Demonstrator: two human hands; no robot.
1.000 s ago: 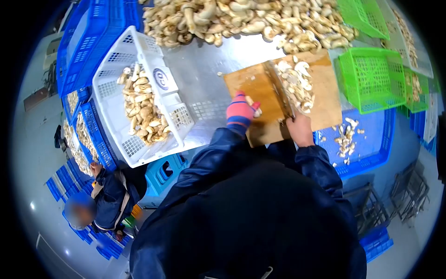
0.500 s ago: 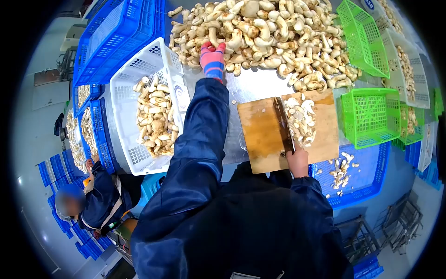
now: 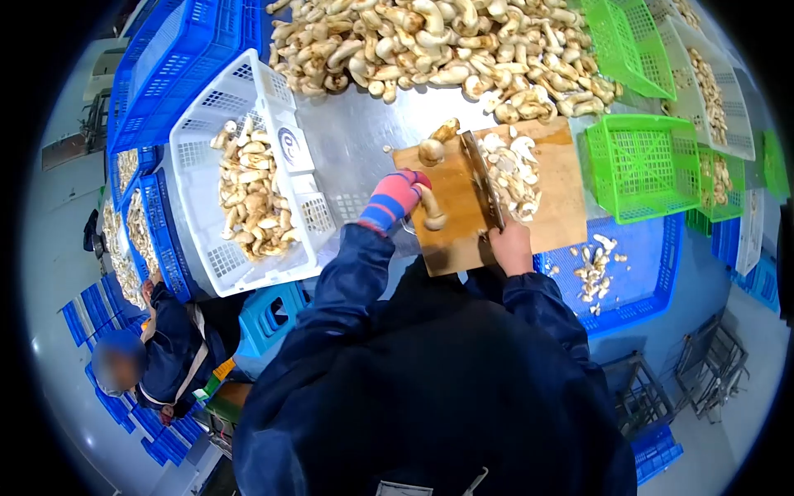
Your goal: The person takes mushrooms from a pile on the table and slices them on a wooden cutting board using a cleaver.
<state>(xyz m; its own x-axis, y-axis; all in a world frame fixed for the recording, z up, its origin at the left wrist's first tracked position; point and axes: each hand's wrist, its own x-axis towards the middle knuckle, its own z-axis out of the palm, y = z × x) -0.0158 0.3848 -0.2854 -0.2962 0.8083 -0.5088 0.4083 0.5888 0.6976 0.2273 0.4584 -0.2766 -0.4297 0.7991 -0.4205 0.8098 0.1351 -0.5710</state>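
Observation:
My left hand (image 3: 397, 198), in a pink glove with blue stripes, is closed around a mushroom (image 3: 433, 213) at the left edge of the wooden cutting board (image 3: 453, 248). A second whole mushroom (image 3: 433, 149) lies on the board's far left part. My bare right hand (image 3: 511, 246) grips the handle of a wide-bladed knife (image 3: 482, 178). Its blade points away from me across the board. Just right of the blade are several pale mushroom trimmings (image 3: 517, 169).
A large mushroom heap (image 3: 438, 45) covers the table's far side. At left stands a white crate (image 3: 198, 149) of mushrooms, with blue crates (image 3: 186, 74) behind. Green baskets (image 3: 649, 169) stand at right; a blue tray (image 3: 653, 264) holds scraps. A person (image 3: 178, 343) works at far left.
My left hand has come back from the heap to the board with a mushroom in it. Another whole mushroom now lies on the board. The right hand still holds the knife.

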